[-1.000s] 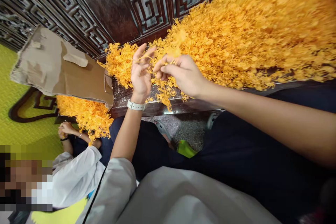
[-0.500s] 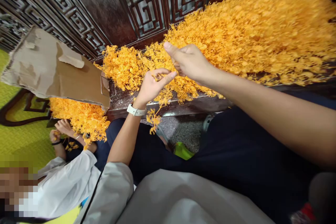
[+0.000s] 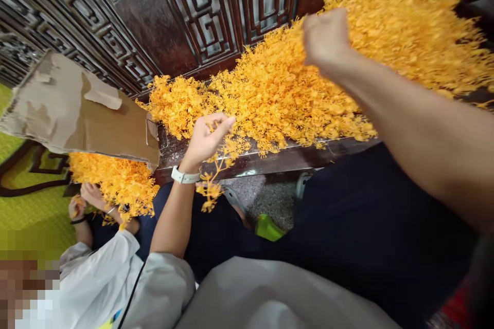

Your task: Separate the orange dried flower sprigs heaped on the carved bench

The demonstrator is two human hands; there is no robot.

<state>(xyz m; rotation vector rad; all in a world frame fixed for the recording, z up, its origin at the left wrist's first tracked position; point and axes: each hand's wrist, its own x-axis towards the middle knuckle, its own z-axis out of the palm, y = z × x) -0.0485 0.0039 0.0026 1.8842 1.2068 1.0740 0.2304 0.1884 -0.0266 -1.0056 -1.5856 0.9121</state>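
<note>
A big heap of orange plastic flower sprigs (image 3: 293,72) lies along a dark wooden bench. My left hand (image 3: 206,136), with a white watch on the wrist, is closed on a bunch of orange sprigs (image 3: 214,175) that hang down below the bench edge. My right hand (image 3: 326,36) is raised over the heap at the upper right. It is curled into a fist, seen from the back, and its fingers face away so I cannot see what they hold.
A torn cardboard box (image 3: 81,108) sits at the left end of the bench (image 3: 270,162), with more orange sprigs (image 3: 116,180) under it. Another person (image 3: 88,267) in white sits at the lower left, hands (image 3: 87,198) by those sprigs. Carved dark panels (image 3: 193,5) stand behind.
My right hand has left my left hand and swung up and right over the heap. My left hand has dropped to the bench edge, closing on the hanging sprigs.
</note>
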